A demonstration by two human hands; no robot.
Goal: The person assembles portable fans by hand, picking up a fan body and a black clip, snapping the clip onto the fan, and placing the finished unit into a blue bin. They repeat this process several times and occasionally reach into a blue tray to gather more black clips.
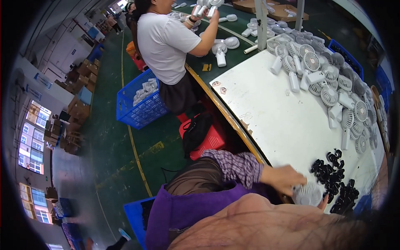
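Note:
A white handheld fan [307,194], its round grille facing up, is between my hands at the near edge of the white tabletop [275,129]. My left hand [285,179], coming out of a checked sleeve, has its fingers closed on the fan's left side. Of my right hand [324,203] only fingertips show, pressed to the fan's right rim; bare skin close to the camera covers the rest. Just right of the fan lie small black plastic clips [331,173] in a loose heap, with more black clips [346,198] below them.
A large heap of white fans [329,75] covers the table's far right side. Across the table's left corner a co-worker [166,46] holds fans. A blue crate [141,102] with white parts and a red stool [208,135] stand on the green floor. A metal post [261,27] rises behind.

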